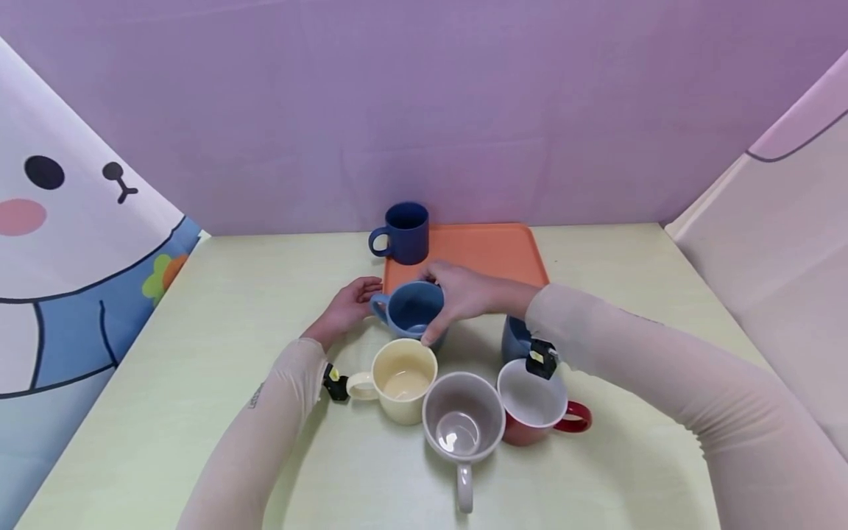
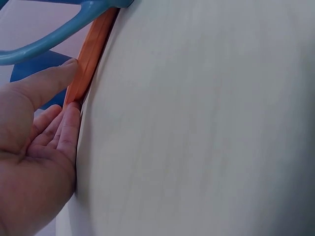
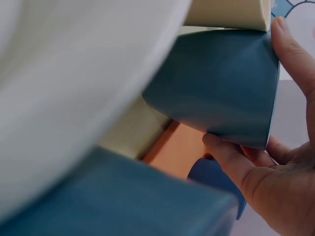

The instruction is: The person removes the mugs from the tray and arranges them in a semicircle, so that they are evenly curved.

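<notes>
My right hand (image 1: 467,288) grips a medium-blue mug (image 1: 415,308) from above, thumb on its near side and fingers on its far side. The mug stands upright at the near left edge of an orange tray (image 1: 493,249), handle pointing left. In the right wrist view, thumb and fingers span the blue mug's wall (image 3: 221,81). My left hand (image 1: 348,305) lies low at the tray's left side. Its thumb and extended fingers touch the orange rim (image 2: 89,61) in the left wrist view, just under the blue mug's handle (image 2: 54,37).
A navy mug (image 1: 408,239) stands at the tray's far left corner. Nearer me are a cream mug (image 1: 403,375), a large pale grey mug (image 1: 464,412) and a red mug (image 1: 526,433) with white inside. Another blue mug (image 1: 513,342) is partly hidden under my right forearm. A purple cloth (image 1: 424,110) closes the back.
</notes>
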`<state>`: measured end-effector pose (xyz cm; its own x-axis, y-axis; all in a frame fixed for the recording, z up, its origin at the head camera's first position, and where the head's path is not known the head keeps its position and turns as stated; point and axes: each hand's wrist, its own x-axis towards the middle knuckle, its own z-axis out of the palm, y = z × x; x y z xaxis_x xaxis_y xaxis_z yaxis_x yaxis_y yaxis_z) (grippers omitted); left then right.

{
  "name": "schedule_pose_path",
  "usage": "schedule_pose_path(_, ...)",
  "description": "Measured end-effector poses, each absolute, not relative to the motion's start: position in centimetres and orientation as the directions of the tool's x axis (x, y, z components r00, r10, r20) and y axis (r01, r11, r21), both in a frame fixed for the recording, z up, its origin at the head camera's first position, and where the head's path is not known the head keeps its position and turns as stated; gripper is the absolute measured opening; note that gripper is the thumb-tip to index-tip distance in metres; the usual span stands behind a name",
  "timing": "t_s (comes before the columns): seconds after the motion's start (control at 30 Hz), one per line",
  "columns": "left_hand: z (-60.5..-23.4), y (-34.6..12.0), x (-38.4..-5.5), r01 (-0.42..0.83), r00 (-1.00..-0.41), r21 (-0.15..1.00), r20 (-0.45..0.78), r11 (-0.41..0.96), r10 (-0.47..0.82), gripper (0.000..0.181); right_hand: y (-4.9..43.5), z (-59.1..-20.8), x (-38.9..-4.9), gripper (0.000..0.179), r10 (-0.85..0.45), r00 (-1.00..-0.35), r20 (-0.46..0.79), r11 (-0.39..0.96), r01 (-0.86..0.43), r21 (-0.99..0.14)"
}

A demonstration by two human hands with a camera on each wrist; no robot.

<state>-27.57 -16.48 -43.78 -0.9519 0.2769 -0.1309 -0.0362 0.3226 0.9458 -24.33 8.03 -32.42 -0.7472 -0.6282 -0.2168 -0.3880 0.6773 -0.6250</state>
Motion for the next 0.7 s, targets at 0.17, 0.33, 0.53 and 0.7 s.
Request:
schedule_pose_path(0.17,-43.9,-16.6,-27.5,-0.028,-0.952,0.949,-0.121,0.313,0.282,0.054,8.0,-32.4,-24.3,0.095,-0.623,-0.747,-0.232,0.679,-0.369,-0.634)
schedule_pose_path(0.33,-44.0,-16.7,-27.6,-0.030,-0.952,0.949,-0.123,0.315,0.282,0.055,8.1,-32.3,-24.4,0.096,-0.623,-0.742,-0.248,0.672,-0.346,-0.655)
schedule_pose_path(0.53,-44.0,-16.8,-27.5,-0.040,-0.953,0.946,-0.134,0.322,0.273,0.056,8.2,-31.7,-24.6,0.092,-0.662,-0.701,-0.266,0.660,-0.377,-0.650)
schedule_pose_path(0.7,-44.1,-16.9,-27.4,-0.026,-0.953,0.947,-0.120,0.319,0.278,0.054,8.3,-31.1,-24.6,0.091,-0.679,-0.667,-0.307,0.675,-0.402,-0.618)
